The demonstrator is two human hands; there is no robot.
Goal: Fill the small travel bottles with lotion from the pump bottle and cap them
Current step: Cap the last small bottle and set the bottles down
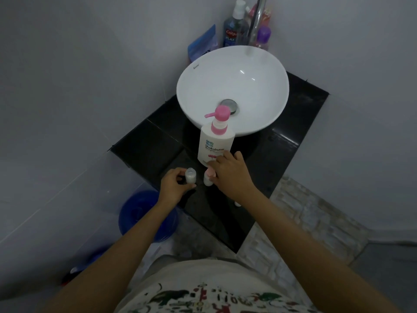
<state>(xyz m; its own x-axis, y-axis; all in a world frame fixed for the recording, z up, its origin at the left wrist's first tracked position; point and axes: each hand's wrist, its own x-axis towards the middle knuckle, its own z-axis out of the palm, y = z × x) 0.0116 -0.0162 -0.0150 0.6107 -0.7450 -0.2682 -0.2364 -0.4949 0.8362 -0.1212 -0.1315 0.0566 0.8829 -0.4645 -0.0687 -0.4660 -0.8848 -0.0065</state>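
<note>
Pump bottle (pixel 213 143) upright on the black counter (pixel 144 141), just near of the white basin (pixel 232 86); pink pump head on top, spout turned left. Label reads "Shokubutsu" in blue, smaller print beneath too blurred to read. "Kassa" or similar in small dark letters on the basin's left rim, not sharp enough to be sure. Drain visible at the bottom of the bowl.

Left hand (pixel 173 185) curled round an uncapped small travel bottle (pixel 190 175), standing on the counter near-left of the pump bottle; mouth open, white lotion inside reaching much of the way up. Right hand (pixel 228 175) reaching across just right of it, fingers bent over a second small bottle (pixel 207 178) with a pale pink cap; fingertips on that cap and brushing the lower front of the pump bottle. Whether pinching the cap or only resting on it, cannot tell. Contents of this second bottle hidden by the hand. Small white object (pixel 237 203) on the counter under the right forearm, too small to identify.

Far side, behind the basin: blue mouthwash bottle (pixel 233 33) marked "Colgate Plax", purple-capped bottle (pixel 263 37) to its right, blue pouch (pixel 203 42) to its left, chrome tap (pixel 257 21) rising in front. Blue bucket (pixel 137 213) on the floor at the near left.
</note>
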